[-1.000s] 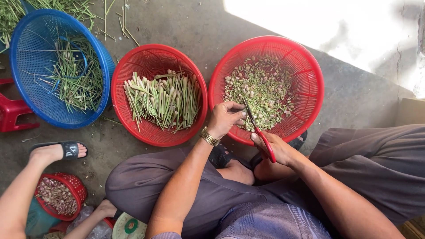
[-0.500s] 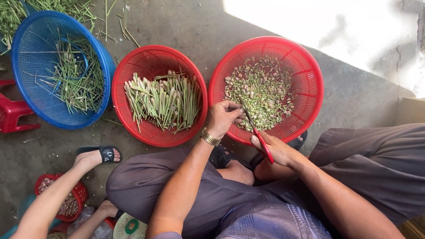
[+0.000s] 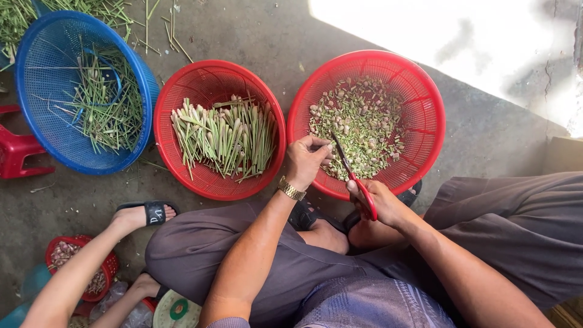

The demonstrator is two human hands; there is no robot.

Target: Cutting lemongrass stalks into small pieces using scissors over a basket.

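round white-green label (image 3: 177, 310) | bottom edge, left of the knee | partly hidden

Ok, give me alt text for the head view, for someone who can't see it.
Seated on the ground, a person's right hand holds red-handled scissors over a red basket of chopped pieces, the left hand at its rim. Beside it sit a red basket of stalks and a blue basket.

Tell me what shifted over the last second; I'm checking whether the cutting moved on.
The other person's sandalled foot slid right, toward the cutter's knee. The left hand and the right hand with the red-handled scissors stayed over the right red basket. The middle red basket and blue basket stayed put.
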